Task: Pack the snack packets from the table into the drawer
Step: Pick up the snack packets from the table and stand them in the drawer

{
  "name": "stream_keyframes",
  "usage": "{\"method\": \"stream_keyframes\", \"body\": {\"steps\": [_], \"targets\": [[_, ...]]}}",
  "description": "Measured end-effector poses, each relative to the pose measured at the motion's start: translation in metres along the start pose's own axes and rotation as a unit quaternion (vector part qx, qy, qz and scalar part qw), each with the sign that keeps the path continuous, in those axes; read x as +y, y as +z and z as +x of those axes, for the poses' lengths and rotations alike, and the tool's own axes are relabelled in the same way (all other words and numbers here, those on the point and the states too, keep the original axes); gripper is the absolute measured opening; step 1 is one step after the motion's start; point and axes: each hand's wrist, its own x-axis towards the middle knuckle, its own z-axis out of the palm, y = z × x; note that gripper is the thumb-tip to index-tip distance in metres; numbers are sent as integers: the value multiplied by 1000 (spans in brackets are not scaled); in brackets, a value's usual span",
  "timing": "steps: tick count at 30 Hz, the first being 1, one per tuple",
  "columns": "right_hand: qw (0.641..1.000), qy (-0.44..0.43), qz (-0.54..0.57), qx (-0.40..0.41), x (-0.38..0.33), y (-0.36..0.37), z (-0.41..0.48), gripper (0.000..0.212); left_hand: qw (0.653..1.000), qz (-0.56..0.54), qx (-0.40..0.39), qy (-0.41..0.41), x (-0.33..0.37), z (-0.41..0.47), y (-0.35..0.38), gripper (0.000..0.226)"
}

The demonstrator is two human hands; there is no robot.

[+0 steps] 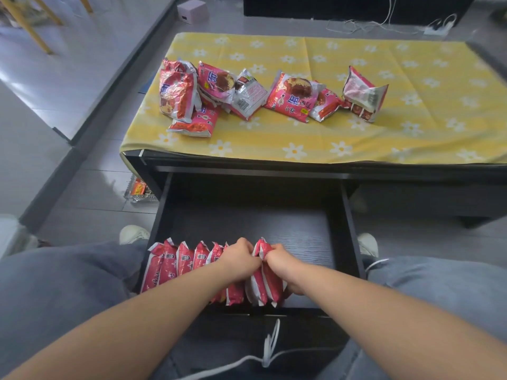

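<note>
Left hand [239, 260]: fingers curled on packet row [178, 261] in drawer [338, 229], propping it upright.
Right hand [280, 263]: fingers pinch end packet [268, 289] snug.

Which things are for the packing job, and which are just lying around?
For the job: loose snack packets on the yellow-clothed table, open drawer, row of packets standing in it, left hand and right hand gripping the end packet.
Just lying around: pink box, white power strip, wooden furniture legs, all on the floor.
</note>
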Motion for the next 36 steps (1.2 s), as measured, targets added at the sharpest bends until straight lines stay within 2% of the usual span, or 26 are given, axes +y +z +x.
{"method": "stream_keyframes", "body": {"steps": [3, 7, 9, 14, 15, 19, 23, 25, 28, 30, 34, 36], "targets": [[1000, 3, -23, -3, 4, 1, 0, 38, 986, 154, 25, 61, -2, -1, 0, 21], [999, 16, -17, -32, 8, 4, -1, 46, 921, 369, 64, 102, -8, -1, -7, 42], [999, 10, -7, -39, 12, 6, 1, 51, 901, 415, 71, 107, -13, 2, -12, 54], [999, -39, -1, -38, 18, 16, 13, 87, 900, 432, 24, 49, -27, 11, -28, 83], [998, -48, 1, -36, 18, 18, 15, 86, 901, 432, 5, 36, -31, 12, -30, 84], [997, -56, -26, -49, 18, 25, 17, 54, 917, 391, -78, 19, -37, 11, -32, 86], [997, -48, -37, -44, 15, 30, 18, 64, 925, 356, -132, 31, -35, 16, -42, 100], [998, -51, -26, -25, 14, 34, 19, 67, 931, 337, -141, 26, -36, 19, -47, 99], [998, -56, -4, 20, 17, 41, 21, 70, 942, 314, -114, 21, -41, 23, -52, 73], [998, -57, 11, 30, 18, 43, 22, 71, 939, 335, -71, 26, -44, 23, -53, 64], [998, -55, -9, 29, 17, 41, 23, 70, 897, 436, 67, 33, -51, 25, -60, 69], [993, -60, -89, 48, 18, 41, 24, 73, 899, 432, 75, -18, -56, 26, -69, 79]]}}
